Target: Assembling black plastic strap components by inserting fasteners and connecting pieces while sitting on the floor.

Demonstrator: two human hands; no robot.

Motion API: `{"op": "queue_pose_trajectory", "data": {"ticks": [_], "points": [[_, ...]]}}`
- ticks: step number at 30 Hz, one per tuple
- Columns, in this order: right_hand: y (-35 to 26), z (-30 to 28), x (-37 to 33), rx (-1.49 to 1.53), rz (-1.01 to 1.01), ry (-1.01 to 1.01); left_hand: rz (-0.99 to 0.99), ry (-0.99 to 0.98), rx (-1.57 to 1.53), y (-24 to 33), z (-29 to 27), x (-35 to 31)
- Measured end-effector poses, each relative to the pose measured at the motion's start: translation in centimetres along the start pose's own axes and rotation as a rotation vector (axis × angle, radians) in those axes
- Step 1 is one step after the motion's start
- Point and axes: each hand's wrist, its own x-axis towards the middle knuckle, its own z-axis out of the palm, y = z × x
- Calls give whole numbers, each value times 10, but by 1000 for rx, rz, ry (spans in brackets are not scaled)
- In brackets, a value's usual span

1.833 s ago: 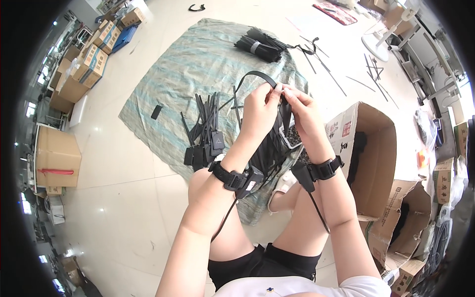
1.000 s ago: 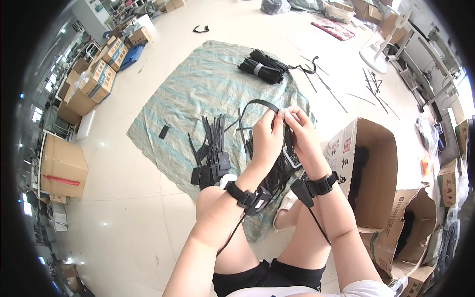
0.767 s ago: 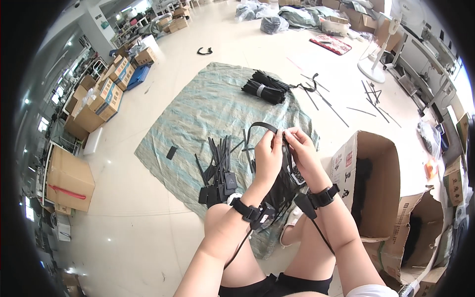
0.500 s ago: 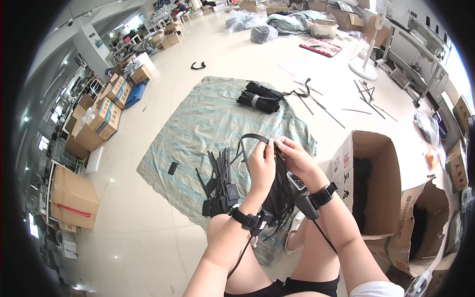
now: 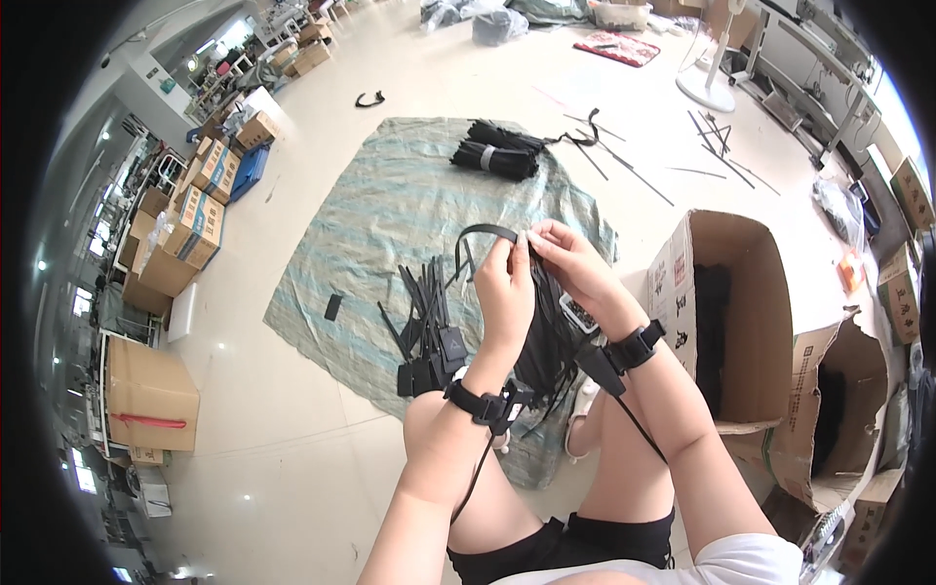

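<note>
Both of my hands are raised together over a cloth sheet, fingertips almost meeting. A black strap (image 5: 478, 230) is pinched in my left hand (image 5: 505, 288), its free length arching out to the left and hanging down. My right hand (image 5: 573, 261) is closed with thumb and finger at the strap's end; the exact join is hidden by the fingers. Below the hands lies a heap of loose black straps (image 5: 546, 351). Beside it, a small container with tiny pieces (image 5: 577, 312) shows partly behind my right wrist. To the left are several black straps with square black ends (image 5: 429, 336).
The striped green-grey sheet (image 5: 351, 214) covers the floor before me. Tied bundles of black strips (image 5: 497, 151) lie on its far part. Open cardboard boxes (image 5: 746, 312) stand close on my right. Loose strips (image 5: 721, 146) and a fan base (image 5: 706, 90) are farther right.
The view has tilted slightly, so the floor things sit higher in the picture. Both hands stay together, still pinching the black strap.
</note>
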Motion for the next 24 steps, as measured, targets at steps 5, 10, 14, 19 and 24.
{"op": "queue_pose_trajectory", "data": {"ticks": [5,10,14,19,24], "points": [[-6,9,1,-283,-161,55,-137,-55,-8,4,-7,9],[-1,9,2,-366,-194,52,-21,-56,-15,-3,-8,6],[4,4,-2,-440,-262,79,-69,-93,-16,-2,-8,1],[-1,11,-6,-812,-269,191,-298,-197,-199,-11,-17,5],[5,3,0,-727,-169,145,-482,-337,-419,-9,-26,14]]}}
